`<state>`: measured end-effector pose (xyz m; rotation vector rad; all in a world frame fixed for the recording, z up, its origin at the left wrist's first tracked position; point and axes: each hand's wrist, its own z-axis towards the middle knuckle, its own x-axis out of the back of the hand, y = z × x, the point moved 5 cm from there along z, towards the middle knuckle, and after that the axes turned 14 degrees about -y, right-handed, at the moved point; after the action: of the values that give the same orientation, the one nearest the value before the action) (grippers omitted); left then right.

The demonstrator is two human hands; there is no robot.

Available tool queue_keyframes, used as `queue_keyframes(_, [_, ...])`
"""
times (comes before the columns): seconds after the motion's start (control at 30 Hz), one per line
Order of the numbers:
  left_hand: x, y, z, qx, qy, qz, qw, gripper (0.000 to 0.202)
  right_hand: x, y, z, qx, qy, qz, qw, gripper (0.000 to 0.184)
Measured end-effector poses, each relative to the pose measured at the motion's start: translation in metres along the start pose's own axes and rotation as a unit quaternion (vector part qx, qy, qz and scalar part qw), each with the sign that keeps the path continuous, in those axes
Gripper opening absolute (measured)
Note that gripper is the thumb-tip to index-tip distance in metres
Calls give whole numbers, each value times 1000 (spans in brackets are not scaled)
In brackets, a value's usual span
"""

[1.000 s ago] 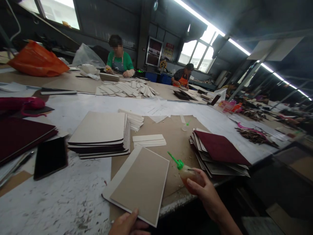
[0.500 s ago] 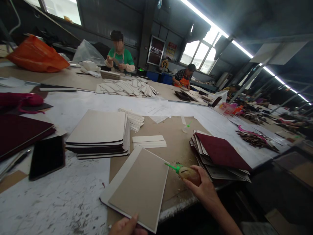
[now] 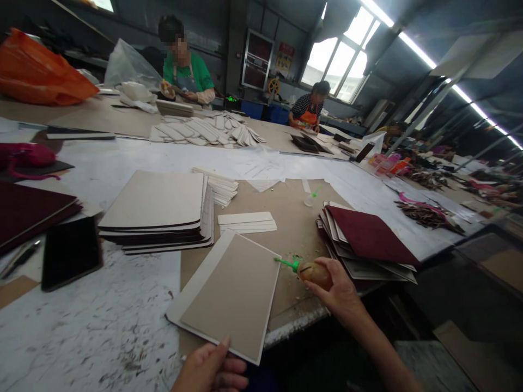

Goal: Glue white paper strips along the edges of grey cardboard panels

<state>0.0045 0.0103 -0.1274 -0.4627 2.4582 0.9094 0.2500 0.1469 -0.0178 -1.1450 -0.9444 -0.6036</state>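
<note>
My right hand is closed around a yellowish squeeze bottle with a thin green nozzle. The nozzle tip is at the upper right corner of a flat panel, beige in the middle with a pale border; whether it touches cannot be made out. At the panel's near edge, my left hand pinches it, thumb on top and fingers beneath. Just beyond the panel lie several pale strips. A stack of pale, dark-edged panels stands to the left, and a pile with a maroon panel to the right.
A dark phone and maroon panels lie at left. A small clear bottle with a green tip sits beyond the strips. Across the table are loose pale pieces, an orange bag and people working.
The view has shifted, so most things appear higher and more of my left hand shows. Both hands keep their hold, and the nozzle stays by the same panel corner.
</note>
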Motion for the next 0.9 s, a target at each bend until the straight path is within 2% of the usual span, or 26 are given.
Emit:
queue_keyframes(0.2, [0,1,0,4,-1,-1,1000,41,2,-15,-9,46,-35,-17,998,31])
queue_keyframes(0.43, [0,0,1,-1,-14,1,1000,42,4,-16,1,84,8,-40,996,29])
queue_keyframes(0.7, [-1,1,0,-8,-3,15,1000,40,5,-26,-11,113,-32,-51,992,31])
queue_keyframes(0.9, [-3,3,-3,-11,2,20,1000,38,4,-19,-3,107,-6,-62,992,33])
